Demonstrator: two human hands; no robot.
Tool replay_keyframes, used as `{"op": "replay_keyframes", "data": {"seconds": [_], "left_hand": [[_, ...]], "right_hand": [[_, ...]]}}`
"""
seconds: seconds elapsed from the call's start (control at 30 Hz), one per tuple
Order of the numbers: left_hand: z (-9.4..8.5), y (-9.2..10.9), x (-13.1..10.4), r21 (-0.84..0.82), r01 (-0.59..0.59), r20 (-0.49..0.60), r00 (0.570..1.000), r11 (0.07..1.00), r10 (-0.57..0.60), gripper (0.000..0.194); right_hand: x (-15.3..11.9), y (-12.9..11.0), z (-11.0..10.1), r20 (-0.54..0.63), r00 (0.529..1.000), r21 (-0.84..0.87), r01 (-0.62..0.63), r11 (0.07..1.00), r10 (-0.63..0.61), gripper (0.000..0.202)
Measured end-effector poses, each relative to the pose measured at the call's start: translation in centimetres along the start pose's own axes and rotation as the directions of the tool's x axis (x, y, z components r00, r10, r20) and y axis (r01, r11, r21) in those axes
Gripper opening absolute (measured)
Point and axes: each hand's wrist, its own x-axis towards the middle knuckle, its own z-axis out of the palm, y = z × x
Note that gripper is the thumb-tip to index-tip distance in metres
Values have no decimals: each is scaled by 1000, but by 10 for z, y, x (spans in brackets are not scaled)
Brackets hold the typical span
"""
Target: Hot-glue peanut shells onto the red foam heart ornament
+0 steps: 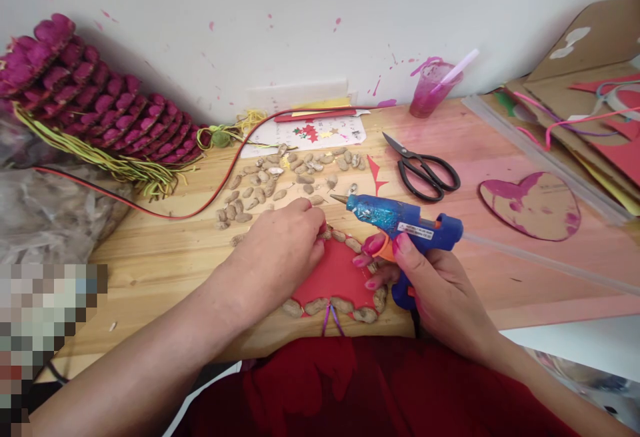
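Note:
My right hand [440, 283] grips a blue hot glue gun [390, 215] by its handle, fingers around the orange trigger. Its nozzle points left, above the table. A red heart-shaped board [340, 273] lies flat at the table's front, its edge lined with peanuts [343, 304]. My left hand [285, 257] is at the board's upper left edge, fingers pinched on a peanut at its rim. The hand covers the left part of the board. A purple cord [327, 320] hangs from the board's near edge.
Loose peanuts [267, 187] are scattered behind the board. Black-handled scissors [425, 170], a cardboard heart [533, 207] and a pink-stained cup [433, 90] lie or stand to the right. A red-black cable [225, 180] crosses the table. A magenta-coloured stacked craft [100, 90] leans at left.

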Motion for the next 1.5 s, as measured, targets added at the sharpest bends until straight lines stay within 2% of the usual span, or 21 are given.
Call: {"op": "replay_keyframes", "data": {"seconds": [0.63, 1.0, 1.13, 1.5], "left_hand": [[-1, 1, 1, -22, -5, -4, 1000, 1000, 5, 19], [7, -23, -13, -249, -86, -115, 992, 965, 59, 24], [10, -19, -14, -239, -60, -147, 989, 969, 25, 24], [10, -9, -6, -183, 14, -97, 995, 983, -32, 23]], "right_hand": [[-1, -3, 2, -38, 999, -12, 8, 1000, -8, 38], [0, 1, 2, -26, 1000, -32, 8, 999, -9, 36], [0, 2, 0, -17, 1000, -52, 5, 999, -6, 36], [-1, -1, 2, -38, 999, -16, 14, 1000, -15, 38]]}}
